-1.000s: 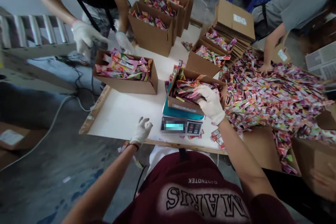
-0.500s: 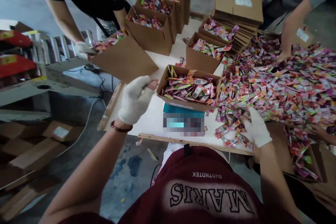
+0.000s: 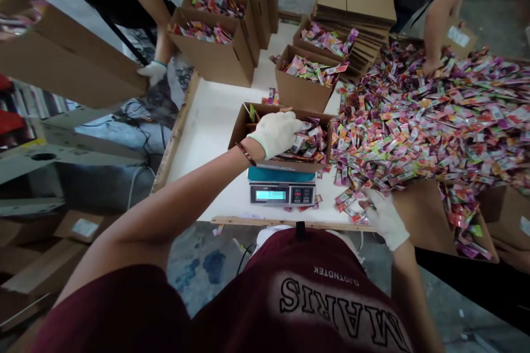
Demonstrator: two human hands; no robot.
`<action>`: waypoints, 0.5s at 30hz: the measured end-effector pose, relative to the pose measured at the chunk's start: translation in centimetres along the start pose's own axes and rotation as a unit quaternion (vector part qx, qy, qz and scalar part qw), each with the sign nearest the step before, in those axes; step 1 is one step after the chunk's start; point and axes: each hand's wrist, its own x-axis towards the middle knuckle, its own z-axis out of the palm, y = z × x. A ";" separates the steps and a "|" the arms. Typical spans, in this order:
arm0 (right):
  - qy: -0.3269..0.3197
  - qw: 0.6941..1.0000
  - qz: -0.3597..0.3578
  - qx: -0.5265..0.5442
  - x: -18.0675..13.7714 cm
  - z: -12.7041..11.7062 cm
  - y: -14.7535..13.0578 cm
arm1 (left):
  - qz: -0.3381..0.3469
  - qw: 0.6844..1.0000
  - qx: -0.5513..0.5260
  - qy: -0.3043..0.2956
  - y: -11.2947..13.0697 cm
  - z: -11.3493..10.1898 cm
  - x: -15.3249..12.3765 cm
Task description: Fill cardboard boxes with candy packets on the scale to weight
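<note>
White table, blue-stained grey floor

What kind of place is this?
Probably a packing workshop: there's a heap of wrapped packets, a digital scale under a filled carton, and a stack of flattened cartons.

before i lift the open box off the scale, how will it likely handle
The box would probably flex somewhat, its walls being thin cardboard. It may feel fairly heavy, with packets filling much of it. Tilted, it could spill, since its top is open.
</note>
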 end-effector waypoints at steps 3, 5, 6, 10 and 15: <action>0.009 0.999 0.035 0.022 -1.2 0.3 0.2 | 0.028 0.999 -0.026 0.015 -0.1 -1.3 -0.4; -0.004 0.998 0.051 0.044 -1.4 0.9 -0.1 | 0.021 0.999 -0.027 0.027 0.3 -2.0 -0.3; -0.010 0.997 0.056 0.052 -1.4 1.2 -0.3 | 0.014 0.999 -0.023 0.027 0.5 -2.2 -0.2; -0.020 0.998 0.048 0.046 -1.1 0.7 -1.0 | 0.012 1.000 -0.014 -0.015 1.1 -1.2 1.0; 0.103 0.991 0.085 -0.030 -4.2 -4.4 4.3 | 0.018 0.999 -0.029 0.006 0.2 -1.5 0.2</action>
